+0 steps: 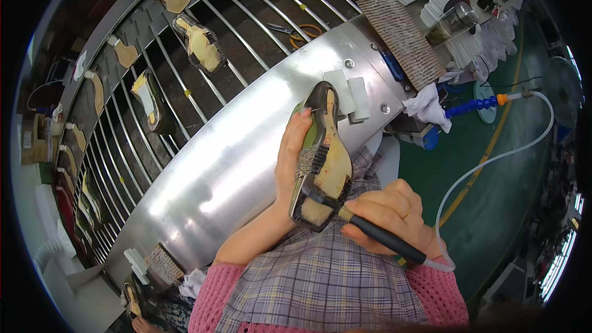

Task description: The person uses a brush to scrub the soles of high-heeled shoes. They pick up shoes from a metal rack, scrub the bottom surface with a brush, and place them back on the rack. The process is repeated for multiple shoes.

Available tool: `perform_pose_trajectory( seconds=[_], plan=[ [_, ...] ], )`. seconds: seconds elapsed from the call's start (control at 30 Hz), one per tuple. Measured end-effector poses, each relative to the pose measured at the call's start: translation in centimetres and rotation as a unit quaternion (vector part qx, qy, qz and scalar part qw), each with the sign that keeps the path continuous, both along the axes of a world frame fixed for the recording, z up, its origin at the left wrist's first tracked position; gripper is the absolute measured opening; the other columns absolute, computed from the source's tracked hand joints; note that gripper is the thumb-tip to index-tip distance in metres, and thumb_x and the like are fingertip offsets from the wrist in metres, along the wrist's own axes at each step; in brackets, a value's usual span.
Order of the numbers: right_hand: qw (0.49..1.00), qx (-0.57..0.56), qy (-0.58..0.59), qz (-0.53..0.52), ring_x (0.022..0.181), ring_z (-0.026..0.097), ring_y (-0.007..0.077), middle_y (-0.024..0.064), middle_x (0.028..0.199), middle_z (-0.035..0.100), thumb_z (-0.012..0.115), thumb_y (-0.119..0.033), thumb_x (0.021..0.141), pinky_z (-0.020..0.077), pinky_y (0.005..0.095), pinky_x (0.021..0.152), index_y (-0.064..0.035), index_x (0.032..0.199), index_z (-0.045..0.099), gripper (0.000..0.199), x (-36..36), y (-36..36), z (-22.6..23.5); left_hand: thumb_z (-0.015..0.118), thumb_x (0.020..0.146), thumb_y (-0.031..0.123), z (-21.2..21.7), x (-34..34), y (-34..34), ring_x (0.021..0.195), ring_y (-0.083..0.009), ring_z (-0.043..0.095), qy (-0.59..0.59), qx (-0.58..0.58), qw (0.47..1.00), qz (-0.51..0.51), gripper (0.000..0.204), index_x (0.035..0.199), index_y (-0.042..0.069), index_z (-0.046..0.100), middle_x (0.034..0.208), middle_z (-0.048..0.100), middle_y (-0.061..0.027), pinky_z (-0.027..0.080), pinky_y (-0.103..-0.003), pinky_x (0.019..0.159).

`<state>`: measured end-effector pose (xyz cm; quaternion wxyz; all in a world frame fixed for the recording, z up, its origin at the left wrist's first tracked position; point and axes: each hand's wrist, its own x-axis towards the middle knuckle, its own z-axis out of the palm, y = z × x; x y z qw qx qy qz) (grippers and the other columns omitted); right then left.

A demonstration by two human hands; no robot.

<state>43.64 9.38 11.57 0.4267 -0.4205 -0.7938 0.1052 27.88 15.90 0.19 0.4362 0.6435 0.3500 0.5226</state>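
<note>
Metal bench (pixel 216 160) behind it, a shoe (pixel 319 129) sits sole-up in the left hand (pixel 290 157), fingers wrapped around it, while the right hand (pixel 394 213) pinches a brush (pixel 383 237) near the toe, brushing seemingly unfinished (the underside (pixel 332 160) not yet covered).

Dark, olive-sided unfinished shoe (pixel 337 163) w/ grey glittery band: held sole up in L hand (pixel 292 151), narrow end away from person, wide end nearer. Sole bare, cream/tan w/ reddish marks; dark ragged edging folded in nr wide end. Black-handled tool w/ ribbed brass-col. collar (pixel 391 240): slanted in R hand (pixel 390 211), tip at wide end, contact unclear; translucent hose (pixel 493 158) off rear.
</note>
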Motion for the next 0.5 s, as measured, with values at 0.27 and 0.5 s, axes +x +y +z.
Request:
perform_pose_trajectory(
  seconds=[0.27, 0.5],
  plan=[
    [0.999, 0.030, 0.022, -0.023, 0.068, 0.054, 0.0136, 0.0023, 0.092, 0.062, 0.079, -0.015, 0.073, 0.0419, 0.0228, 0.050, -0.0041, 0.101, 0.066, 0.033, -0.2, 0.4, -1.1, 0.059, 0.087, -0.002, -0.2, 0.2, 0.3, 0.127, -0.0277, 0.047, -0.022, -0.041, 0.999, 0.012, 0.064, 0.144, 0.002, 0.029, 0.148, 0.032, -0.0162, 0.043, -0.036, 0.106],
    [0.997, 0.032, 0.070, 0.018, 0.063, 0.049, 0.0115, 0.0016, 0.088, 0.061, 0.082, -0.017, 0.070, 0.0418, 0.0205, 0.048, -0.0059, 0.097, 0.068, 0.032, -1.0, -0.5, -1.2, 0.072, 0.076, -0.003, -0.4, 0.0, 0.8, 0.122, -0.0239, 0.051, -0.018, -0.073, 0.997, 0.012, 0.083, 0.145, 0.006, 0.026, 0.141, 0.041, -0.0145, 0.046, -0.034, 0.102]
  ],
)
